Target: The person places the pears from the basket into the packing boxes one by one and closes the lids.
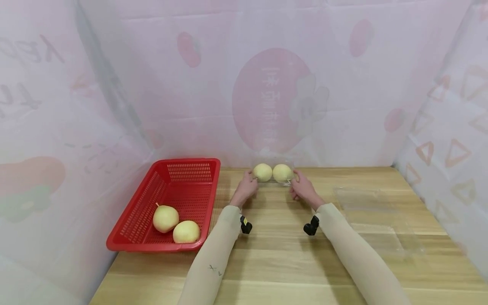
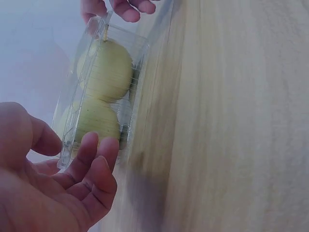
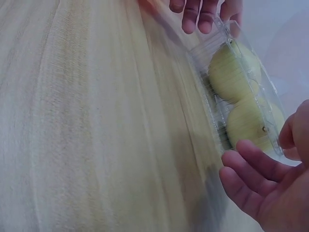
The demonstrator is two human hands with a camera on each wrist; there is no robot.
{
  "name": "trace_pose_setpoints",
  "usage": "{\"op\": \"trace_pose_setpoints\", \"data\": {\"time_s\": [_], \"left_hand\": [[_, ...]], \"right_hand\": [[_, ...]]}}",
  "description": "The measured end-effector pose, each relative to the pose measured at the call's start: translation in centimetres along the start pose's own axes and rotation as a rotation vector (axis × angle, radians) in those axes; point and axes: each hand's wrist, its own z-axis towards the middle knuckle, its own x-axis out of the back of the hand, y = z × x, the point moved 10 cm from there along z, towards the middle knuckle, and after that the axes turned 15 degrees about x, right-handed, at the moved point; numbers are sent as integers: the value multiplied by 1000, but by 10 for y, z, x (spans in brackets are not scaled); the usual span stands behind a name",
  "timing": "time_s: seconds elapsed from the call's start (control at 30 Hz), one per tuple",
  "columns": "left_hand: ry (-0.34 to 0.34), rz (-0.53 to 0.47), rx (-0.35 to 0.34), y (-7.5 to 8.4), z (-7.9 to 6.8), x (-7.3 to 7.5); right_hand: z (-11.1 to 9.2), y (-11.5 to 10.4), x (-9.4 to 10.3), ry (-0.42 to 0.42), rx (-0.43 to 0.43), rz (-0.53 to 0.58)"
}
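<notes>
A clear plastic clamshell box [image 1: 271, 182] with two pale yellow pears [image 2: 104, 67] inside sits near the back edge of the table, against the wall cloth. At its left end my left hand [image 1: 245, 189] pinches the rim between thumb and fingers. My right hand [image 1: 304, 189] pinches the rim at the opposite end in the same way. Both wrist views show the lid over the pears; whether the rim is fully pressed together cannot be told.
A red plastic basket [image 1: 214, 190] stands on the left, with two more pears, one pear [image 1: 165, 218] beside another pear [image 1: 186, 232], at its near end. Clear plastic packaging [image 1: 381, 233] lies on the wooden table [image 1: 274, 271] at the right. Printed cloth walls [image 1: 198, 106] enclose the table.
</notes>
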Motion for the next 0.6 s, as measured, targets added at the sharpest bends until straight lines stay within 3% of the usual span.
{"op": "trace_pose_setpoints", "data": {"time_s": [0.2, 0.33, 0.43, 0.6], "left_hand": [[-12, -61, 39, -7, -13, -3], [21, -85, 15, -5, -25, -8], [34, -89, -13, 0, -36, -16], [-4, -113, -21, 4, -48, -34]], "right_hand": [[-4, -14, 5, -42, 21, -106], [-6, -19, 6, -100, 27, -143], [-10, -22, 6, -147, 9, -137], [-13, -31, 12, -227, 40, -244]]}}
